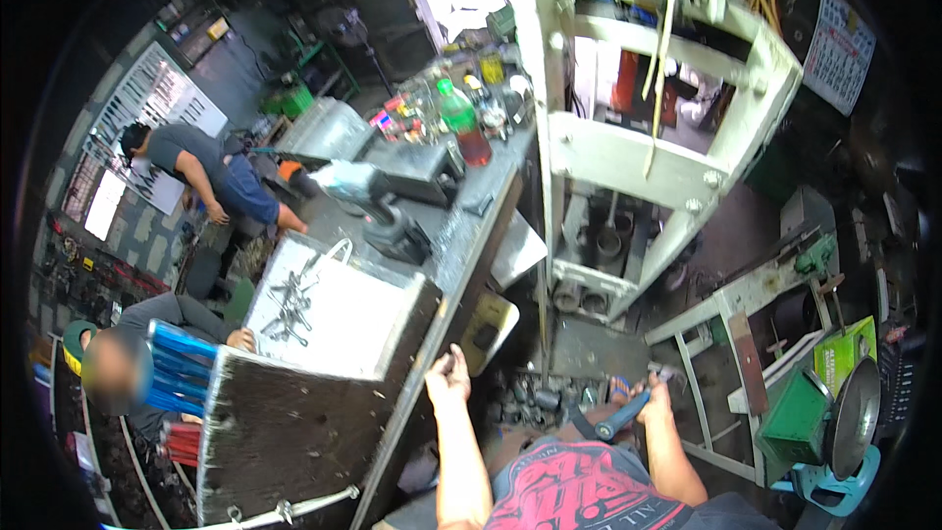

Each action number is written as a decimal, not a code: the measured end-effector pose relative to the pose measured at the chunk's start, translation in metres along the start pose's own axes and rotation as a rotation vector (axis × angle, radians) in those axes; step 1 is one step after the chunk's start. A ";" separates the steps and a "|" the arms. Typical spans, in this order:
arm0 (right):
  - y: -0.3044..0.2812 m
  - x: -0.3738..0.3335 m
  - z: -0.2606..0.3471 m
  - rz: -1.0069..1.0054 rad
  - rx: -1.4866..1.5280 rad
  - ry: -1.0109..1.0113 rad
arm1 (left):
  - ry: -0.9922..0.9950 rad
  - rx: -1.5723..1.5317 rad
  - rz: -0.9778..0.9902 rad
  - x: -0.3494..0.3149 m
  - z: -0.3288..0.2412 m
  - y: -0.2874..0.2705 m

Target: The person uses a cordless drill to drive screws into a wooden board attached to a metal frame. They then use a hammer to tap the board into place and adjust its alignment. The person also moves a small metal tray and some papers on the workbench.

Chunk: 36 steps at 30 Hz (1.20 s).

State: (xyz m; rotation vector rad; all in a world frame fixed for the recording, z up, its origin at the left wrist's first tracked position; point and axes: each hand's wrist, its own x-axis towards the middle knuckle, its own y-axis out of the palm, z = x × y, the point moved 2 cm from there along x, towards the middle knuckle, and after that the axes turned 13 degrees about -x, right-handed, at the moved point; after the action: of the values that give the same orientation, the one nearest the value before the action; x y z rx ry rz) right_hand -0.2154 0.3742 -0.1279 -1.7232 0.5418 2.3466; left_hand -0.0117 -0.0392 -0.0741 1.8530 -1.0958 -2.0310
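My left hand (449, 379) is raised beside the workbench edge, its fingers loosely bent and a little apart. Nothing shows in it. In front of my body on the right, my right hand (656, 402) is closed round a tool with a thick blue-grey handle (622, 418). The handle points down and left across my lap. A grey metal piece shows just above that hand; whether it belongs to the tool I cannot tell. Nearest my left hand is a pale panel with a dark oval opening (481, 333), below the bench top.
A cordless power tool (392, 233) and a bottle of dark red liquid (465, 126) stand on the workbench (472, 241). Metal parts (291, 306) lie on a white surface. A tall press frame (628, 159) rises ahead. Two people (188, 152) are at the left. A wok (853, 419) is right.
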 end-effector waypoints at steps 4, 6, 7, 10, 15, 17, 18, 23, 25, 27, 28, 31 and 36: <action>0.024 0.003 -0.020 0.071 0.094 0.006 | -0.154 -0.066 -0.027 -0.008 0.004 0.007; 0.032 -0.010 -0.017 0.097 0.065 -0.043 | -0.225 -0.075 -0.002 -0.016 0.003 0.004; 0.032 -0.019 -0.013 0.094 0.049 -0.076 | -0.266 -0.024 0.037 -0.019 0.004 0.003; 0.027 -0.046 0.000 0.069 0.023 -0.283 | -0.290 0.326 0.209 -0.033 -0.005 -0.011; 0.009 -0.068 0.022 -0.152 0.141 -0.498 | -0.174 0.971 0.272 -0.056 -0.044 -0.039; 0.008 -0.069 0.029 -0.137 0.261 -0.534 | -0.189 0.964 0.276 -0.063 -0.059 -0.049; 0.009 -0.070 0.031 -0.140 0.318 -0.582 | -0.204 0.933 0.255 -0.065 -0.065 -0.053; 0.050 -0.059 0.024 -0.141 0.288 -0.658 | -0.374 0.605 0.357 -0.063 -0.075 -0.059; 0.085 -0.055 0.007 -0.077 0.313 -0.581 | -0.372 0.648 0.342 -0.061 -0.076 -0.061; 0.132 -0.052 -0.020 -0.019 0.301 -0.581 | -0.376 0.676 0.356 -0.060 -0.078 -0.061; 0.156 -0.054 -0.038 0.088 0.287 -0.502 | -0.385 0.689 0.367 -0.060 -0.078 -0.061; 0.236 -0.071 -0.096 0.169 0.135 -0.433 | -0.369 0.716 0.349 -0.060 -0.079 -0.062; 0.326 -0.122 -0.170 0.645 -0.298 0.055 | -0.340 0.715 0.303 -0.057 -0.076 -0.057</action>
State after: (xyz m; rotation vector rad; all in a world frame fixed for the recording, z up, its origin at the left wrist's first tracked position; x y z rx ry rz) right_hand -0.1423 0.0168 0.0029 -1.9650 0.9109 2.9455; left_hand 0.0889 0.0052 -0.0610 1.4482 -2.2736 -1.9544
